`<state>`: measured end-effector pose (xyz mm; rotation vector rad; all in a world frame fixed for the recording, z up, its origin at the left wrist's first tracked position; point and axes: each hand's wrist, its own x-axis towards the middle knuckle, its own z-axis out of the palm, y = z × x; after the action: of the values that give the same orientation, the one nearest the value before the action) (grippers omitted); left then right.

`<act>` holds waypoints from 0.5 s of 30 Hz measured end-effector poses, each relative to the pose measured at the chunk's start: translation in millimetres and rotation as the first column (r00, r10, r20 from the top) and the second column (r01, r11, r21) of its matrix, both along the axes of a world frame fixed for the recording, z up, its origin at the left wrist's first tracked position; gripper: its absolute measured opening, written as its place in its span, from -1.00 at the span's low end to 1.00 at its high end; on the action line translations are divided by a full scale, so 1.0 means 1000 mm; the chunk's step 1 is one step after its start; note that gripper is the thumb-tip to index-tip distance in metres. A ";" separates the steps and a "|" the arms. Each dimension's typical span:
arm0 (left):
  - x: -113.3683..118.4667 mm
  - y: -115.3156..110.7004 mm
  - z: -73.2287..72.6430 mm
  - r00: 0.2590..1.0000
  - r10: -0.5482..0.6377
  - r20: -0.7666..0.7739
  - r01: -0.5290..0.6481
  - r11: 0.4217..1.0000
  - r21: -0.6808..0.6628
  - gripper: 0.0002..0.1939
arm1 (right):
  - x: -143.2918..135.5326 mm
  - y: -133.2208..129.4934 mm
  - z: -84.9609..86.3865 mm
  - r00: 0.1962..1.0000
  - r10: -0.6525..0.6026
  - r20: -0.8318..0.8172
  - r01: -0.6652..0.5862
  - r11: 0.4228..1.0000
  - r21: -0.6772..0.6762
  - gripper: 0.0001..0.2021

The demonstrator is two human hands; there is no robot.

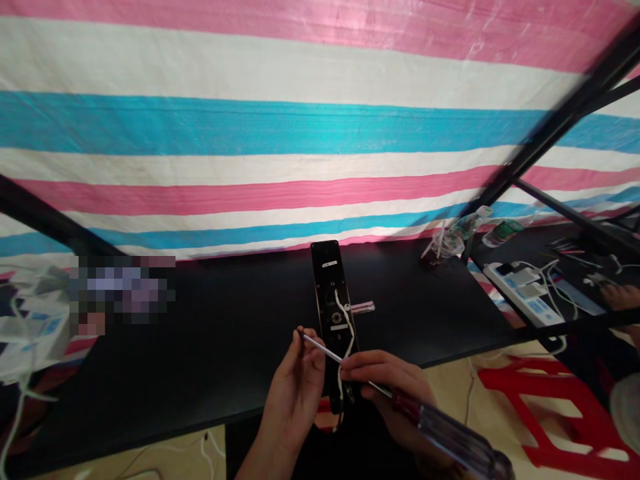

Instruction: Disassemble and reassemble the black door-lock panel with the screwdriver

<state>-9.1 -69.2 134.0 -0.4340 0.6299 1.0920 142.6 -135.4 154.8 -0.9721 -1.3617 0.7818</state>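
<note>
The left hand has its grip narrowed to a pinch at the tip of a screwdriver; something small and dark shows between thumb and fingers there, too small to name. The right hand holds the same tool, its fingers around the shaft, which vanishes behind them and reappears before the clear and dark red handle. That palm and the thumb are mostly lost in shadow, so how they bear on the tool cannot be told.

Under the shaft, a long black panel lies on the black tabletop, its near end reaching the front edge and partly covered by the hands. A white cable runs along it, passing behind the shaft. A shiny bar juts out on the right side; whether it is attached is unclear.

Farther right, clear plastic items overlap and are hard to separate. Another person's hand is cut off by the right edge. A pixelated patch hides whatever sits at the far left.
</note>
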 end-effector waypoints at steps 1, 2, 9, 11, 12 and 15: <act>0.001 0.001 0.000 1.000 -0.008 0.001 0.008 1.000 0.010 -0.58 | 0.002 0.002 -0.001 1.000 0.013 0.007 -0.013 1.000 0.008 -0.79; 0.003 0.003 0.002 1.000 -0.009 -0.003 0.009 1.000 0.020 -0.59 | 0.003 0.004 -0.001 1.000 0.020 0.009 -0.020 1.000 0.017 -0.76; 0.018 0.020 0.014 0.990 0.088 -0.113 -0.076 0.992 0.103 -0.63 | -0.014 0.013 -0.012 0.941 -0.141 -0.308 0.133 0.990 -0.046 -0.84; 0.021 0.023 0.011 0.977 0.089 -0.196 -0.060 0.987 0.149 -0.69 | -0.016 0.015 -0.018 0.909 -0.199 -0.367 0.185 0.980 -0.074 -0.86; 0.023 0.024 0.008 0.969 0.085 -0.232 -0.046 0.984 0.171 -0.73 | -0.016 0.016 -0.020 0.902 -0.217 -0.374 0.200 0.976 -0.085 -0.88; 0.025 0.028 -0.002 0.958 0.058 -0.282 0.009 0.973 0.230 -0.86 | -0.010 0.019 -0.027 0.901 -0.249 -0.356 0.222 0.968 -0.117 -0.88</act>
<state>15.8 -41.6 132.1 -0.0823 0.7440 1.2476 132.3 -116.5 127.5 -0.9696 -0.8763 0.7868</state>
